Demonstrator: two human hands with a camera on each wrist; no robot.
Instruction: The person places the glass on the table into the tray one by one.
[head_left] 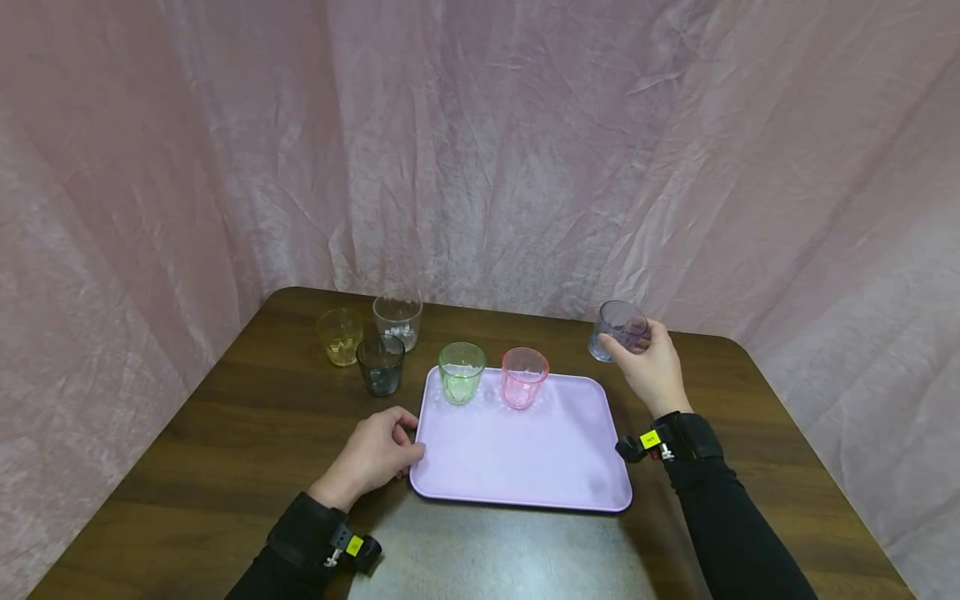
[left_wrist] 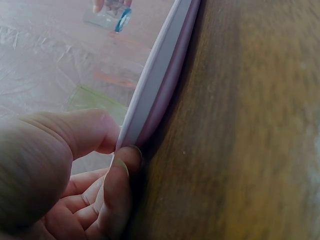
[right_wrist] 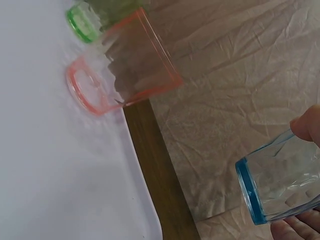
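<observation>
Between thumb and fingers, my left hand (head_left: pixel 377 451) pinches the left rim of a lilac tray (head_left: pixel 525 467); the left wrist view shows the thumb above the edge and fingertips beneath it. My right hand (head_left: pixel 654 372) grips a clear bluish glass (head_left: pixel 611 342) past the tray's back right corner, thumb on one side and fingers on the other. In the right wrist view that glass (right_wrist: pixel 280 182) shows a thick blue base. On the tray's back part, a green glass (head_left: pixel 461 374) and a pink glass (head_left: pixel 523 380) stand upright side by side.
Left of the tray stand a dark grey glass (head_left: pixel 381 367), a yellowish glass (head_left: pixel 342 337) and a larger clear glass (head_left: pixel 398 320), close together. They stand on a brown wooden table (head_left: pixel 225 450). A pink curtain (head_left: pixel 480 167) hangs right behind its back edge.
</observation>
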